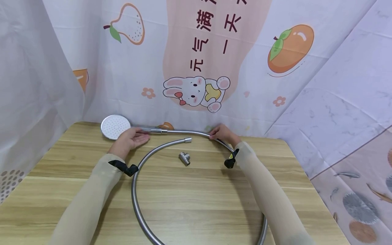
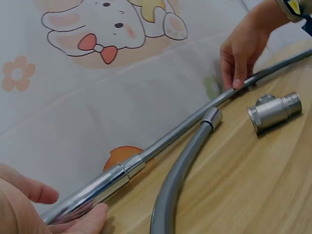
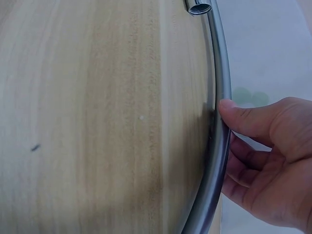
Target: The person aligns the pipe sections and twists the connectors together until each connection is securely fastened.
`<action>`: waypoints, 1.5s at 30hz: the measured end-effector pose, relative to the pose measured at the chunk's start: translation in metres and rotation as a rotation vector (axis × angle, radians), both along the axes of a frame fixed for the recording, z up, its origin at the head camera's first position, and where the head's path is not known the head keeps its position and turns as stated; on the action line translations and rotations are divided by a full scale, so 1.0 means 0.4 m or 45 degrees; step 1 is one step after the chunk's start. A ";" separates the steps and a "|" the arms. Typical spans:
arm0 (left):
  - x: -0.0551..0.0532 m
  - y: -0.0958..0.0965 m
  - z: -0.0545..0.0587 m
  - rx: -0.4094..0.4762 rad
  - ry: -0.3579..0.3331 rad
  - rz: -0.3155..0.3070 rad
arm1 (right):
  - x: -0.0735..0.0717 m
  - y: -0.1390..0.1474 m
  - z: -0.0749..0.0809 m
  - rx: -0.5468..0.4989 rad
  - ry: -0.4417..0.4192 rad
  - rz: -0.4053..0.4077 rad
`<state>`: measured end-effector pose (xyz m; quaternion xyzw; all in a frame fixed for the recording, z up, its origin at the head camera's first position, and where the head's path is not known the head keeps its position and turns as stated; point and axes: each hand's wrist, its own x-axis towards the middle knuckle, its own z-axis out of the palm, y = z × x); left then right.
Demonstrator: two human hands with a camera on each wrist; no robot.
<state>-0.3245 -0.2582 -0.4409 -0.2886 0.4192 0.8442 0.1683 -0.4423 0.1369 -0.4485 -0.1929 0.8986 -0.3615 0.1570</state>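
Note:
A round white-faced shower head (image 1: 115,127) with a chrome handle (image 1: 153,130) lies at the table's back left. Its metal shower hose (image 1: 136,190) loops toward the front, and the hose's free end (image 1: 188,140) rests near the middle. My left hand (image 1: 131,137) is at the handle, fingers loosely extended; in the left wrist view the handle (image 2: 97,187) runs between thumb and fingers without a closed grip. At the back, my right hand (image 1: 223,132) pinches the hose (image 3: 222,73) between thumb and fingers. Between both hands lies a small metal T-shaped fitting (image 1: 185,158).
The wooden table (image 1: 199,197) meets a printed curtain (image 1: 131,81) along its back edge. More cloth hangs at the left and right. The front of the hose loop runs out of the head view, partly hidden by the right forearm.

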 end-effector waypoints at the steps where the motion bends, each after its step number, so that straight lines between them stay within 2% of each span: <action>1: 0.003 0.005 0.001 -0.046 0.011 -0.040 | 0.006 -0.004 0.002 0.028 0.003 -0.022; 5: 0.013 0.034 0.001 -0.292 0.097 -0.199 | 0.017 -0.009 0.001 0.061 0.037 -0.031; 12: 0.006 0.120 0.003 -0.975 0.320 -0.493 | 0.020 -0.010 0.002 0.109 0.068 -0.028; 14: -0.003 0.142 0.002 -1.087 0.357 -0.564 | 0.020 -0.012 0.002 0.120 0.065 -0.036; 16: -0.014 0.163 0.001 -1.145 0.402 -0.612 | 0.022 -0.015 0.005 0.127 0.065 -0.037; 18: -0.027 0.184 -0.005 -1.180 0.483 -0.644 | 0.023 -0.017 0.007 0.137 0.076 -0.033; 20: -0.038 0.205 -0.010 -1.271 0.566 -0.680 | 0.023 -0.020 0.007 0.142 0.085 -0.033; 23: -0.050 0.234 -0.017 -1.507 0.704 -0.783 | 0.021 -0.023 0.002 0.157 0.113 -0.028; 25: -0.053 0.254 -0.016 -1.676 0.752 -0.861 | 0.020 -0.024 -0.002 0.166 0.127 -0.028; 27: -0.055 0.273 -0.015 -1.782 0.781 -0.914 | 0.021 -0.025 -0.003 0.176 0.142 -0.028; 30: -0.053 0.295 -0.011 -1.854 0.777 -0.945 | 0.023 -0.027 -0.004 0.194 0.170 -0.020; 35: -0.054 0.312 -0.019 -1.928 0.726 -0.919 | 0.026 -0.030 -0.003 0.240 0.205 -0.005; 45: -0.060 0.317 -0.031 -1.941 0.724 -0.850 | 0.032 -0.033 0.013 0.258 0.185 -0.005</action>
